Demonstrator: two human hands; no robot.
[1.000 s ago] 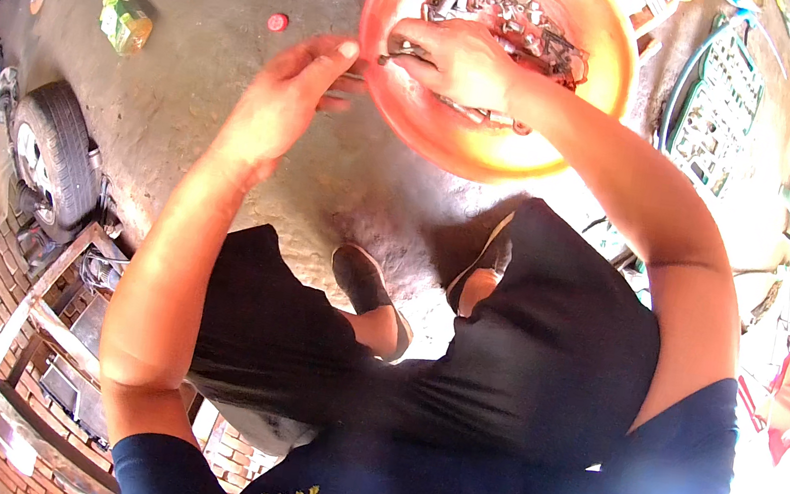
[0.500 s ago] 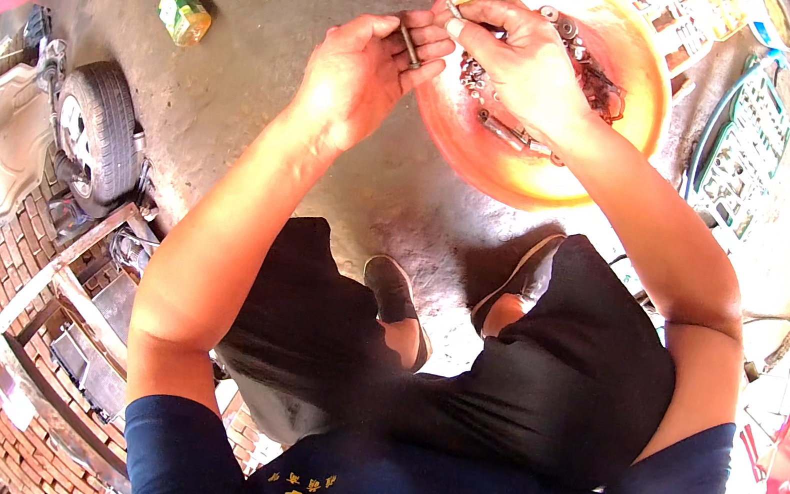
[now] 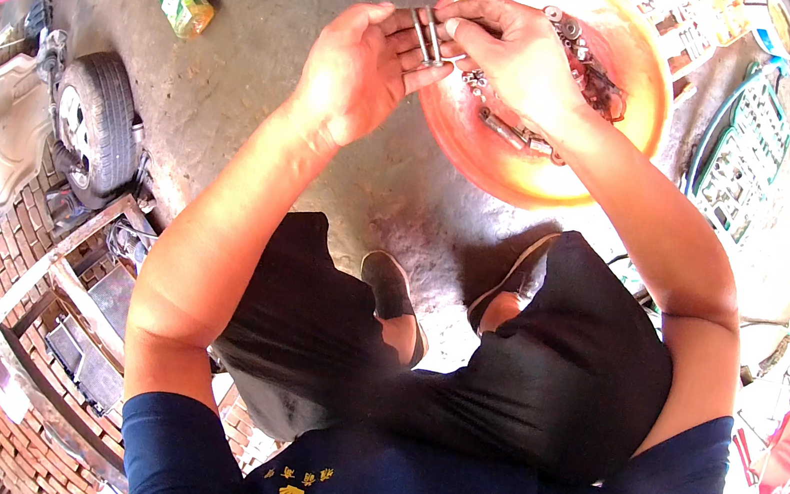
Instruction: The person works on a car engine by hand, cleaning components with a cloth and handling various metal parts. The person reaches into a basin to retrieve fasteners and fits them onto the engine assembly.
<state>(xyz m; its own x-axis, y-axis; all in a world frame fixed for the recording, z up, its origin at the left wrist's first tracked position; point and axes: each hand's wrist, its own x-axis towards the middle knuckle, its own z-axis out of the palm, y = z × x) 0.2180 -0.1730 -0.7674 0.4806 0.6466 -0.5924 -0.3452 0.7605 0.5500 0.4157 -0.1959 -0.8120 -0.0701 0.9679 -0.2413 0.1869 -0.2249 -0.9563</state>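
Just left of the basin [image 3: 472, 167], the left hand [image 3: 355, 65] is turned palm up, fingers reaching toward the rim with a slight curl, thumb apart. The left forearm [image 3: 229, 204] slants up from a bent elbow. Over the basin's left part, the right hand [image 3: 518, 52] shows its back, thumb and fingers drawn in beside the left fingers; the right forearm [image 3: 656, 218] crosses the basin's near right rim.

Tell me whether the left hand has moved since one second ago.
Yes. Judged against the basin, the left hand has moved forward, toward the top of the picture.
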